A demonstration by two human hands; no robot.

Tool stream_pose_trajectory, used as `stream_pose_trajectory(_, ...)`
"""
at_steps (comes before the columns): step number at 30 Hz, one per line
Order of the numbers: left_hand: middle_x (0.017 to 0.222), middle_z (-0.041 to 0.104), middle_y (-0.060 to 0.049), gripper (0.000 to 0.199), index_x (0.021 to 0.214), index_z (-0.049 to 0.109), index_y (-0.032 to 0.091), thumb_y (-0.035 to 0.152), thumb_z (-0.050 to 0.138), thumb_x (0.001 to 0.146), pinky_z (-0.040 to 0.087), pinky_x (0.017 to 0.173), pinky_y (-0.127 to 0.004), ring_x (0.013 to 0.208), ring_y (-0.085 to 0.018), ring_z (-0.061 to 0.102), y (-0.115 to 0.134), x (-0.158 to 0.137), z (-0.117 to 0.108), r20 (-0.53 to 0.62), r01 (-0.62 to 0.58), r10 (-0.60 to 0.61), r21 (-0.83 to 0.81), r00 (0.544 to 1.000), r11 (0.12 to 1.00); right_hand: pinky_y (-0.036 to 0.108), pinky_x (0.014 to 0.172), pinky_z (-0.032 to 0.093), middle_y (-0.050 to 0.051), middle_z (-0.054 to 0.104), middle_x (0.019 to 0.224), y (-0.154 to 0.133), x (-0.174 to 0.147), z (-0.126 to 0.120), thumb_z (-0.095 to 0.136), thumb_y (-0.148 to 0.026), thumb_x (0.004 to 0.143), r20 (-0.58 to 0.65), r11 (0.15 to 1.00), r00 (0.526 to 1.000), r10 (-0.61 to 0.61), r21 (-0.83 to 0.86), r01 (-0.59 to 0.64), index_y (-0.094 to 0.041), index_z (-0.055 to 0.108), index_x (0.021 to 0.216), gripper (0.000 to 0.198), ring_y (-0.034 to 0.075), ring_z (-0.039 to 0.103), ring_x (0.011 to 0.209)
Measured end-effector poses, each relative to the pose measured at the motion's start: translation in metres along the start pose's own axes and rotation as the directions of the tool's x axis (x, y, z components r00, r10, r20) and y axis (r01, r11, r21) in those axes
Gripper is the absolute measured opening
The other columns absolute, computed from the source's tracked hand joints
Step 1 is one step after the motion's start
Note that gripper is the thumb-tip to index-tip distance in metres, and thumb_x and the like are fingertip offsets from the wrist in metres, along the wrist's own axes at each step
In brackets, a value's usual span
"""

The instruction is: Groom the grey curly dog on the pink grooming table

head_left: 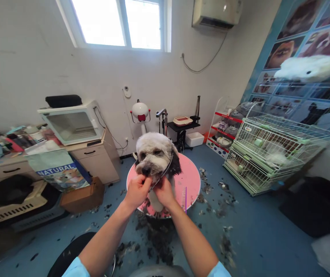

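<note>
A dog [153, 148] with a pale head and dark ears is on a round pink grooming table [192, 173], facing me. My left hand [137, 190] is closed at the front of its muzzle, fingers curled in. What lies between those fingertips is hidden. My right hand [164, 191] reaches under the jaw on the other side, with its fingertips out of sight against the fur. A thin cord [167, 168] runs from beside the dog's ear down between my hands. On the tabletop, right of my right forearm, lies a purple comb [185, 198].
Clipped dark fur [159, 240] litters the blue floor. Wire cages [257, 154] stand at right, near a small shelf rack [222, 127]. At left are a cabinet [101, 161], a cardboard box [82, 196] and a pet carrier [12, 211]. A black round seat [69, 256] is low at left.
</note>
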State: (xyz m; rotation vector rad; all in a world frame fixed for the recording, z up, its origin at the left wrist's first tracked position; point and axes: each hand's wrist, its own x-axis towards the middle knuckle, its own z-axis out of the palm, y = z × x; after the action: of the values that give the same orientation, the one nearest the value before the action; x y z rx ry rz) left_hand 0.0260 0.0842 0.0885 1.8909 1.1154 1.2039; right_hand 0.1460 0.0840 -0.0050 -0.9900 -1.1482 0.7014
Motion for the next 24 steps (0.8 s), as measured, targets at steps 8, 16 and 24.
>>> stream_pose_trajectory(8, 0.05, 0.036, 0.001, 0.041, 0.049, 0.04, 0.017, 0.044, 0.049, 0.078, 0.025, 0.048, -0.023, 0.051, -0.009, 0.033, -0.003, 0.003, 0.0, 0.021, 0.0, 0.001, -0.01, 1.0, 1.0, 0.036, 0.083, 0.054, 0.005, 0.067, 0.096, 0.008, 0.005, -0.01, 0.065, -0.017, 0.068, 0.015, 1.0, 1.0, -0.003, -0.011, 0.004, -0.018, 0.056, 0.102, 0.036, 0.02, 0.065, 0.087)
stream_pose_trajectory(16, 0.051, 0.035, 0.001, 0.041, 0.049, 0.037, 0.018, 0.046, 0.046, 0.078, 0.025, 0.05, -0.024, 0.052, -0.009, 0.033, -0.005, 0.006, 0.001, 0.021, 0.003, -0.004, 0.022, 1.0, 1.0, 0.033, 0.077, 0.055, 0.003, 0.068, 0.09, 0.01, 0.001, -0.011, 0.066, -0.021, 0.07, -0.01, 0.999, 0.999, 0.048, 0.013, -0.047, -0.02, 0.056, 0.096, 0.028, 0.018, 0.065, 0.081)
stream_pose_trajectory(24, 0.052, 0.037, 0.001, 0.04, 0.048, 0.037, 0.019, 0.044, 0.043, 0.079, 0.027, 0.054, -0.025, 0.055, -0.01, 0.036, -0.004, 0.008, 0.001, 0.029, -0.027, 0.025, 0.062, 0.999, 0.998, 0.035, 0.084, 0.053, 0.004, 0.068, 0.1, 0.0, 0.011, -0.024, 0.068, -0.021, 0.07, 0.026, 0.993, 0.999, 0.045, -0.108, -0.042, -0.02, 0.055, 0.102, 0.035, 0.02, 0.065, 0.091)
